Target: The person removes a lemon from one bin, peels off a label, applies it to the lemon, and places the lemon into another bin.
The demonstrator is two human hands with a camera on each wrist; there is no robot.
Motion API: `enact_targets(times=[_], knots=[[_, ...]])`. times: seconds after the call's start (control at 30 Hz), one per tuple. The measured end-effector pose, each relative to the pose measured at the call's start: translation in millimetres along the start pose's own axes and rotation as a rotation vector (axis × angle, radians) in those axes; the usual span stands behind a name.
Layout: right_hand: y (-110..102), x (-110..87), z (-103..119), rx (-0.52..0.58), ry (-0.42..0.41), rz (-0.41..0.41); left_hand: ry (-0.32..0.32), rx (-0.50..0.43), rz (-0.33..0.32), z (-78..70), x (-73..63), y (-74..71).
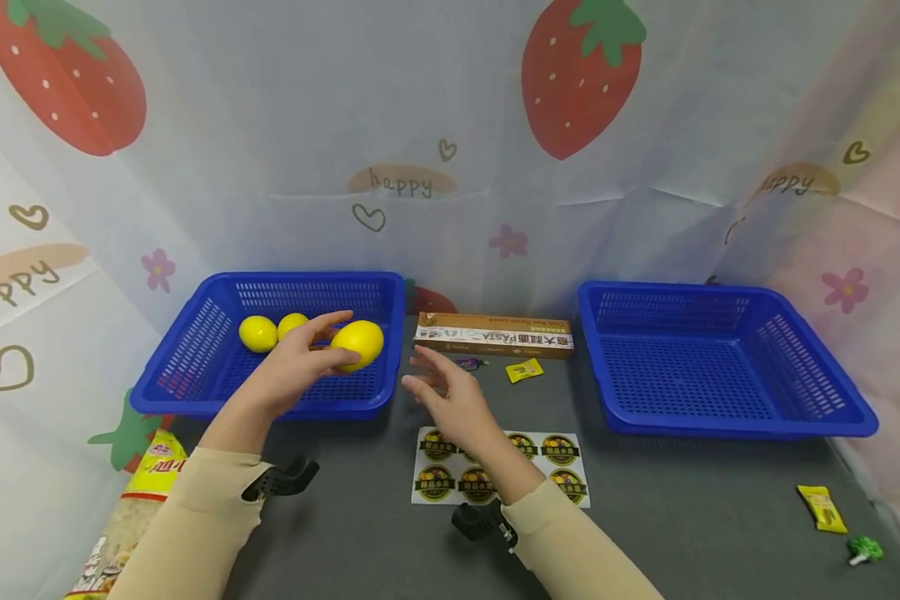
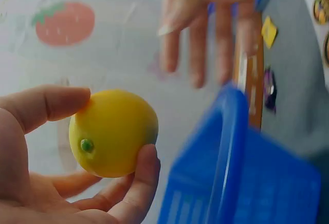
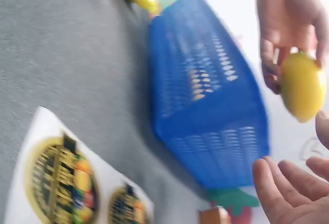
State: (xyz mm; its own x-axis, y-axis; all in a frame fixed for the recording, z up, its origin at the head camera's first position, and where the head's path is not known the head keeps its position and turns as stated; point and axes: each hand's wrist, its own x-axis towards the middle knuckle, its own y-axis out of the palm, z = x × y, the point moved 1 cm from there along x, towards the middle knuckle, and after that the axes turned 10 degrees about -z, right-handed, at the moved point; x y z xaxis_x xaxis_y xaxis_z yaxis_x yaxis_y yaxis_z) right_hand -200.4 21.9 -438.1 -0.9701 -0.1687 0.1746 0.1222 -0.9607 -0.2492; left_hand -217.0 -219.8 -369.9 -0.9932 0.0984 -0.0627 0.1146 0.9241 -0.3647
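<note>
My left hand (image 1: 297,367) pinches a yellow lemon (image 1: 362,343) between thumb and fingers, above the right part of the left blue basket (image 1: 187,408). In the left wrist view a small green stem end shows on the held lemon (image 2: 115,131). Two more lemons (image 1: 258,333) are in that basket, the second partly behind my left hand. My right hand (image 1: 453,400) is held just right of the basket, fingers spread and loosely bent, with nothing in its grasp. The right wrist view shows its fingers (image 3: 288,183) near the lemon but apart from it.
A second blue basket (image 1: 596,367) stands on the right. Between the baskets are a pasta box (image 1: 495,335), a yellow packet (image 1: 524,371) and a purple candy (image 1: 471,363). A sticker sheet (image 1: 495,492) lies in front, another yellow packet (image 1: 822,508) and green candy (image 1: 864,548) at right, a bag (image 1: 131,517) at left.
</note>
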Motion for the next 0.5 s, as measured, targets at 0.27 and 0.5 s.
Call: enact_targets(times=[0.27, 0.5], knots=[[-33, -8.5, 21, 0.047, -0.086, -0.113, 0.074, -0.118, 0.064, -14.2, -19.6, 36.5], [-52, -20.8, 26, 0.018, -0.102, -0.094, 0.101, -0.216, 0.141, -9.9, -23.7, 65.1]])
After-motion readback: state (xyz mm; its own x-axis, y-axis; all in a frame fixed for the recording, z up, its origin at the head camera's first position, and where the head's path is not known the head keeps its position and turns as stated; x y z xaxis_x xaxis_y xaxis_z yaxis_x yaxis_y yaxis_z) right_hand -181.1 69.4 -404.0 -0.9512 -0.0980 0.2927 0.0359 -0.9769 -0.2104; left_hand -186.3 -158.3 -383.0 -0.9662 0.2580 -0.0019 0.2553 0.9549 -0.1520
